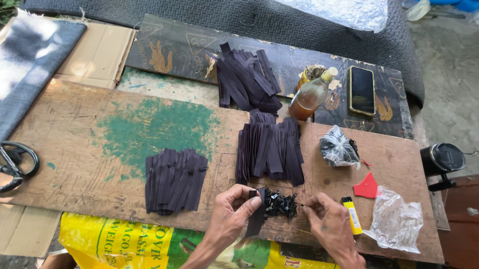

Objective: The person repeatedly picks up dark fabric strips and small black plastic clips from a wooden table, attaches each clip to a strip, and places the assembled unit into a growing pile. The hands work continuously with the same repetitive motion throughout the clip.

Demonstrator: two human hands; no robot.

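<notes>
My left hand [236, 207] has its grip closed on a dark strip [257, 217] of zipper tape, held upright over the near edge of the bench [80, 145]. My right hand [325, 221] pinches something tiny between thumb and forefinger; I cannot tell what it is. Between my hands lies a heap of small black sliders [280, 204]. A stack of strips with sliders [175, 180] lies to the left, a bare stack [271, 151] just beyond, and another pile [247, 79] further back. Right of my hand lie a yellow lighter [352, 214], a red plastic scrap [367, 186], a clear crumpled bag [396, 222] and a knotted bag of black bits [337, 148]. An amber bottle [311, 95] and a phone [362, 90] sit at the back. A yellow-green printed sack [124, 244] hangs below the bench.
</notes>
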